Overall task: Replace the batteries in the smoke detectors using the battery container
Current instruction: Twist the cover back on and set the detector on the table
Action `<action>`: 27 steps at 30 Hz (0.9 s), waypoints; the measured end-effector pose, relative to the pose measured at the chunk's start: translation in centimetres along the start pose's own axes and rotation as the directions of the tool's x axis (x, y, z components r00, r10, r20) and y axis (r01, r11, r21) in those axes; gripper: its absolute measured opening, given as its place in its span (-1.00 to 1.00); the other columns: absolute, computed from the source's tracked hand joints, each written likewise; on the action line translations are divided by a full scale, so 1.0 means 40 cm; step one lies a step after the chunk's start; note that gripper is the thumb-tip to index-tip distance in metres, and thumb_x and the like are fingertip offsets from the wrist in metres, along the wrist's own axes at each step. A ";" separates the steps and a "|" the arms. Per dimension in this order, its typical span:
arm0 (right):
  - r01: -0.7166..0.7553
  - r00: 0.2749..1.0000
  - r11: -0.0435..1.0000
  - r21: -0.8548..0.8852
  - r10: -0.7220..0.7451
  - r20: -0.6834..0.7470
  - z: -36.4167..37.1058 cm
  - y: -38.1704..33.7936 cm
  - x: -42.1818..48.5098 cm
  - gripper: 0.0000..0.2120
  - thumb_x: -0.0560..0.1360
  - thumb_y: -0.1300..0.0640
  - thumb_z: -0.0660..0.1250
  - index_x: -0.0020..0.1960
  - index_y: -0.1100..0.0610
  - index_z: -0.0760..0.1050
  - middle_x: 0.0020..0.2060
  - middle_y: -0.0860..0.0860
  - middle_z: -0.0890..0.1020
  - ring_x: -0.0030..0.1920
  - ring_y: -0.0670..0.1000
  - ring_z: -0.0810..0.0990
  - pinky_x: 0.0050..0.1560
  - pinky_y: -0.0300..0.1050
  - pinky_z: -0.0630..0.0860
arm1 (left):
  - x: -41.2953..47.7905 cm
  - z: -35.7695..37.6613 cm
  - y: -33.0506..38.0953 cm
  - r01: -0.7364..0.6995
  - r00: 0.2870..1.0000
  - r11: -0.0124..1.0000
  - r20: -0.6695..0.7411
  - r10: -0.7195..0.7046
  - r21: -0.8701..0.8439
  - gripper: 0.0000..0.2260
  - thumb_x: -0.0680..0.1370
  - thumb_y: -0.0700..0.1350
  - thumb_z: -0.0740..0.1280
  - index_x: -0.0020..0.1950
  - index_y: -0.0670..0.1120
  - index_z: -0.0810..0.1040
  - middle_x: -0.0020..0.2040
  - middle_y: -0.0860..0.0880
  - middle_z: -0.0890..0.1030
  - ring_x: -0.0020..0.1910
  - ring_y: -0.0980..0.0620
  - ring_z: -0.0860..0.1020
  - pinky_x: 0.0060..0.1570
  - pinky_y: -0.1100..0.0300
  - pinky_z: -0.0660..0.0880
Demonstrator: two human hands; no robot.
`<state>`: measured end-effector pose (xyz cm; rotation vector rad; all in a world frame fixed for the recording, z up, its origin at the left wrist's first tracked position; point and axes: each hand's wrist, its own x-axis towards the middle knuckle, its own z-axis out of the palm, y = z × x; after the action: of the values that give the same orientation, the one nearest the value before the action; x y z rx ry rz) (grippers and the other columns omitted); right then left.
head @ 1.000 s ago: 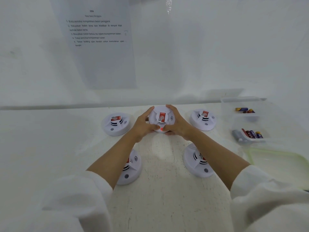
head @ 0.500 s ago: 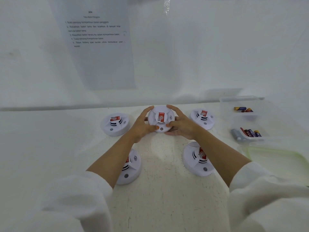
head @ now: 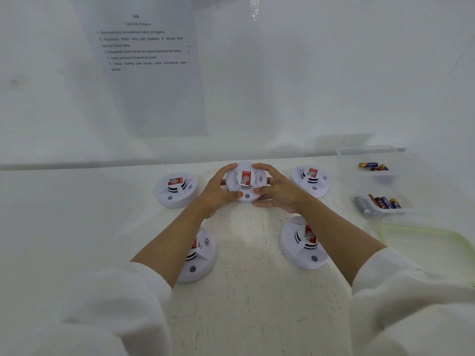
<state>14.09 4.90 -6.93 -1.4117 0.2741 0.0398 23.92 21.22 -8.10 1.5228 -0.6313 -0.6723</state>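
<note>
The left grip point(head: 218, 191) and the right grip point(head: 280, 194) both hold one smoke detector point(head: 245, 181) between them. The fingers curl over its far rim, and the thumbs press its near rim on either side of the small grey button. The detector lies face up, with its red label turned toward the person. I cannot tell whether it rests on the desk point(head: 257, 304) or is raised just off it.

Four more detectors lie around the grips:
- The far-left detector point(head: 176, 190) is just outside the left grip.
- The far-right detector point(head: 311, 181) is just outside the right grip.
- The near-left detector point(head: 199, 255) lies nearer the person, partly hidden under the left forearm.
- The near-right detector point(head: 304, 244) also lies nearer the person, beside the right forearm.

Well to the right of the right grip stands the clear battery container point(head: 372, 151), open. A few batteries point(head: 372, 166) lie in its far compartment — another row of batteries point(head: 383, 202) lies in the compartment closer to the person. A green-edged lid point(head: 424, 242) lies flat next to the container on its near side.

Beyond the grips and to the left — up on the wall — hangs a printed sheet point(head: 149, 73) of numbered lines. White sleeves point(head: 115, 304) cover both upper arms.
</note>
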 end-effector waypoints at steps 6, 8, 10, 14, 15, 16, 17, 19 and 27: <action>-0.006 1.000 1.000 0.001 0.006 -0.003 0.001 -0.001 0.001 -0.46 0.45 0.41 0.31 0.29 -0.06 0.35 0.11 0.14 0.49 0.01 0.18 0.57 0.05 0.08 0.57 | 0.000 -0.002 -0.003 -0.004 1.000 1.000 0.001 0.004 -0.014 -0.41 0.42 -0.37 0.39 0.32 0.07 0.31 0.26 -0.15 0.40 0.18 -0.12 0.46 -0.07 0.16 0.60; -0.008 1.000 1.000 0.003 0.008 -0.008 0.001 0.000 0.001 -0.45 0.45 0.41 0.31 0.30 -0.06 0.35 0.13 0.16 0.48 0.02 0.18 0.57 0.06 0.08 0.57 | 0.000 -0.001 -0.003 -0.003 1.000 1.000 -0.004 0.003 -0.009 -0.41 0.42 -0.37 0.40 0.32 0.08 0.31 0.28 -0.15 0.39 0.21 -0.14 0.44 -0.08 0.17 0.60; -0.011 1.000 1.000 0.012 0.011 -0.013 0.000 0.001 0.000 -0.45 0.45 0.41 0.32 0.29 -0.06 0.36 0.13 0.17 0.48 0.03 0.19 0.57 0.07 0.08 0.57 | 0.000 0.001 -0.002 -0.006 1.000 1.000 -0.005 0.006 -0.013 -0.41 0.43 -0.38 0.39 0.32 0.07 0.31 0.26 -0.16 0.39 0.19 -0.14 0.45 -0.12 0.21 0.61; -0.006 1.000 1.000 0.009 0.006 -0.008 0.001 0.000 0.000 -0.47 0.44 0.42 0.32 0.26 -0.07 0.38 0.12 0.17 0.49 0.01 0.19 0.58 0.05 0.08 0.57 | 0.000 0.002 -0.003 -0.014 1.000 1.000 0.006 0.014 -0.020 -0.42 0.43 -0.39 0.38 0.31 0.07 0.32 0.25 -0.14 0.39 0.17 -0.12 0.46 -0.12 0.22 0.60; -0.005 1.000 1.000 0.009 0.005 -0.008 0.001 -0.001 0.001 -0.47 0.44 0.42 0.32 0.25 -0.07 0.38 0.11 0.16 0.49 0.01 0.19 0.58 0.05 0.09 0.57 | 0.000 0.002 -0.003 -0.019 1.000 1.000 0.009 0.019 -0.017 -0.42 0.43 -0.39 0.38 0.31 0.07 0.32 0.25 -0.13 0.39 0.19 -0.13 0.45 -0.10 0.20 0.60; -0.005 1.000 1.000 0.009 0.005 -0.008 0.000 -0.001 0.001 -0.47 0.44 0.42 0.32 0.25 -0.07 0.38 0.10 0.16 0.49 0.02 0.20 0.57 0.06 0.09 0.57 | 0.000 0.002 -0.004 -0.023 1.000 1.000 0.010 0.023 -0.013 -0.43 0.43 -0.39 0.38 0.31 0.07 0.32 0.26 -0.13 0.39 0.21 -0.13 0.44 -0.08 0.18 0.60; -0.006 1.000 1.000 0.010 0.006 -0.008 0.000 -0.001 0.001 -0.47 0.44 0.42 0.32 0.25 -0.07 0.38 0.10 0.16 0.49 0.02 0.20 0.57 0.06 0.10 0.56 | 0.001 0.001 -0.005 -0.025 1.000 1.000 0.012 0.025 -0.011 -0.43 0.43 -0.39 0.38 0.30 0.07 0.32 0.27 -0.12 0.39 0.22 -0.14 0.43 -0.05 0.16 0.59; -0.008 1.000 1.000 0.012 0.008 -0.008 -0.001 0.001 0.001 -0.47 0.44 0.42 0.32 0.24 -0.07 0.39 0.10 0.16 0.49 0.03 0.21 0.57 0.07 0.10 0.56 | 0.002 0.001 -0.004 -0.024 1.000 1.000 0.016 0.024 -0.014 -0.43 0.43 -0.39 0.38 0.30 0.07 0.33 0.27 -0.12 0.38 0.22 -0.14 0.43 -0.03 0.14 0.59; -0.012 1.000 1.000 0.013 0.013 -0.017 0.002 0.002 0.001 -0.47 0.45 0.43 0.31 0.26 -0.05 0.37 0.14 0.20 0.45 0.04 0.21 0.54 0.08 0.12 0.55 | 0.001 0.000 -0.008 -0.032 0.999 0.999 0.010 0.032 -0.004 -0.44 0.44 -0.39 0.37 0.32 0.05 0.32 0.26 -0.13 0.39 0.18 -0.09 0.45 -0.03 0.15 0.59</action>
<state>14.12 4.98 -7.02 -1.3982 0.2966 0.0366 23.95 21.20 -8.44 1.5032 -0.6601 -0.6561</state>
